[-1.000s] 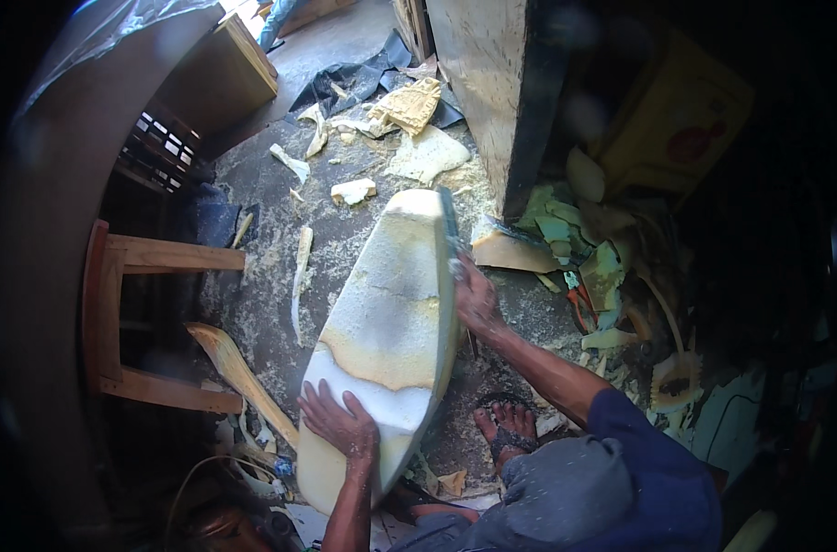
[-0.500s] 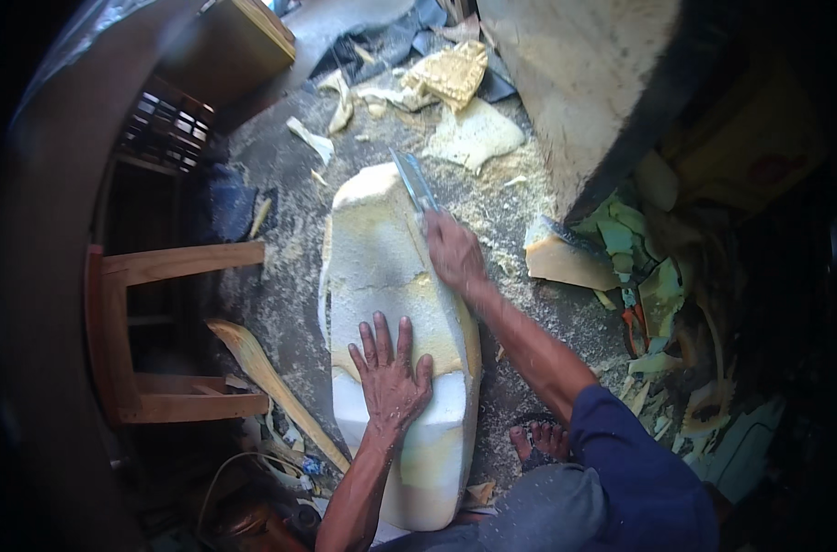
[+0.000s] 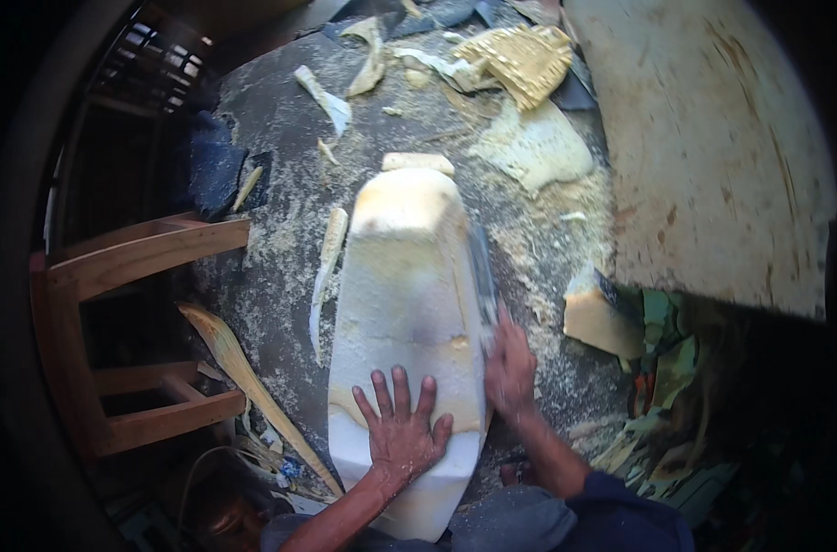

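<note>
A long, pale foam block [image 3: 400, 285] lies lengthwise before me, its far end sloped and its surface yellowish with dark smudges. Spread on top of its near half, my left hand [image 3: 405, 432] presses flat with fingers apart. On the block's right side, my right hand [image 3: 510, 368] is closed around the handle of a long flat blade [image 3: 482, 276]. That blade lies along the block's right edge, smeared by motion, so its exact kind is unclear. The handle is mostly hidden inside my fist.
Wooden stool legs [image 3: 152, 258] and a curved yellowish offcut [image 3: 253, 391] lie left. Foam scraps [image 3: 533, 143] and crumbs cover the dark floor ahead. A large pale board [image 3: 704, 138] stands right, above a foam chunk [image 3: 602, 317]. A narrow strip [image 3: 328, 267] lies beside the block.
My right hand has drawn the blade nearer along the block's right side. My left hand stays flat on the block. The view has shifted, and a strip now lies apart on the left.
</note>
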A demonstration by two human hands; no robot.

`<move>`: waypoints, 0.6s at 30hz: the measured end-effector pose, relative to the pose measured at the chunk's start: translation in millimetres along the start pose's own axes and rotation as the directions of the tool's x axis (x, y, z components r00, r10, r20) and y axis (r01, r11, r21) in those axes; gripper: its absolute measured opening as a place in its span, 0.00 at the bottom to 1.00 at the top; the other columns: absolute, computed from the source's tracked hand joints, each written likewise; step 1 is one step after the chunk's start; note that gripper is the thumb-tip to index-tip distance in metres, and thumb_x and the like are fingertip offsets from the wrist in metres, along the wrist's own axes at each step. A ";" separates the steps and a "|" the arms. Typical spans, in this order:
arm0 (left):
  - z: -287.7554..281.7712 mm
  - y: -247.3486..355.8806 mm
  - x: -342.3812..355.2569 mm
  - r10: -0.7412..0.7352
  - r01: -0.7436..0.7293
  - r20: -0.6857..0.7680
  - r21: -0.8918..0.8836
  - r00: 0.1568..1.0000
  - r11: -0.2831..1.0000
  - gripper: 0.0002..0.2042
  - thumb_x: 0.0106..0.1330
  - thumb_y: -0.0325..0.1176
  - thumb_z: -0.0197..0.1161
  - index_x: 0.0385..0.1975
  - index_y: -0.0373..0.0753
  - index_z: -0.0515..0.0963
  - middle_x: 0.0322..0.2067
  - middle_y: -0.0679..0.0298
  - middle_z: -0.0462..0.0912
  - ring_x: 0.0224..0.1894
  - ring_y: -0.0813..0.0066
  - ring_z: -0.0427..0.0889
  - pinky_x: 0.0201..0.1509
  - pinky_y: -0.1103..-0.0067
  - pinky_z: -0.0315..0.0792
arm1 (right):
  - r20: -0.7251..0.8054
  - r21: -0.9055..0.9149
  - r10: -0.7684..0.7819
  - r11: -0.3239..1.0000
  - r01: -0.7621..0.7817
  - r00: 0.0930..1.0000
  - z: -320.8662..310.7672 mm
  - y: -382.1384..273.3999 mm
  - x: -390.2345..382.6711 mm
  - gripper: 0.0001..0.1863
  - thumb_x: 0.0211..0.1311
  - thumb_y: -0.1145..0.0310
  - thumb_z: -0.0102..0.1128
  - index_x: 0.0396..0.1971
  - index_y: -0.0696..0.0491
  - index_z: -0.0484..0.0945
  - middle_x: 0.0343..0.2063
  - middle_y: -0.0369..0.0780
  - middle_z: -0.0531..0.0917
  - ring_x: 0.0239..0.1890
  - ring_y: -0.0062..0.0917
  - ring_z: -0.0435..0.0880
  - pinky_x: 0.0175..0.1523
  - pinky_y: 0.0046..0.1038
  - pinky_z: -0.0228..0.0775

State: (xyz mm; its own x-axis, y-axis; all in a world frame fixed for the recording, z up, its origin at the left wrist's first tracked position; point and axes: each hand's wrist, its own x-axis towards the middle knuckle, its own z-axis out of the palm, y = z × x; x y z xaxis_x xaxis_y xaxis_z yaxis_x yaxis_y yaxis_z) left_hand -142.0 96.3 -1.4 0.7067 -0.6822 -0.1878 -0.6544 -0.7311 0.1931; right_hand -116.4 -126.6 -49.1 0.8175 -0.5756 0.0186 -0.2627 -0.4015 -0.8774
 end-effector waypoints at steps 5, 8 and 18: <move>-0.4 -1.9 2.7 -0.002 0.002 0.000 -0.010 1.000 1.000 0.42 0.74 0.54 0.49 0.82 0.50 0.36 0.80 0.44 0.27 0.80 0.31 0.25 0.73 0.31 0.26 | 0.174 -0.078 0.082 0.995 -0.069 0.981 8.2 -20.8 80.8 0.23 0.75 0.68 0.51 0.65 0.60 0.74 0.37 0.51 0.80 0.42 0.42 0.80 0.48 0.42 0.74; -1.3 -2.2 3.9 -0.011 0.011 0.027 0.001 1.000 1.000 0.42 0.74 0.55 0.49 0.82 0.51 0.37 0.80 0.44 0.25 0.79 0.30 0.25 0.72 0.30 0.26 | 0.140 -0.041 0.163 0.987 -0.158 0.977 7.1 -16.9 54.9 0.24 0.76 0.69 0.49 0.68 0.60 0.71 0.38 0.50 0.79 0.41 0.41 0.79 0.48 0.41 0.73; 1.1 -1.7 2.1 -0.033 0.034 0.041 -0.026 0.999 0.999 0.43 0.72 0.56 0.52 0.81 0.55 0.38 0.80 0.47 0.24 0.80 0.32 0.23 0.70 0.26 0.27 | 0.146 -0.103 0.122 0.989 -0.108 0.982 11.3 -15.3 58.7 0.25 0.78 0.67 0.44 0.68 0.65 0.69 0.40 0.50 0.78 0.40 0.38 0.77 0.47 0.40 0.72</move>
State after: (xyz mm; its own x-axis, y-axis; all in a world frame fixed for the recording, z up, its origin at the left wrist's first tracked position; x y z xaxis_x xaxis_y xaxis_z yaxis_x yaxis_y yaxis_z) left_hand -139.7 96.2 -3.2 0.7159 -0.6579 -0.2337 -0.6229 -0.7530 0.2120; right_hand -58.5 -146.2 -40.0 0.8451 -0.5103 -0.1590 -0.4008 -0.4081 -0.8202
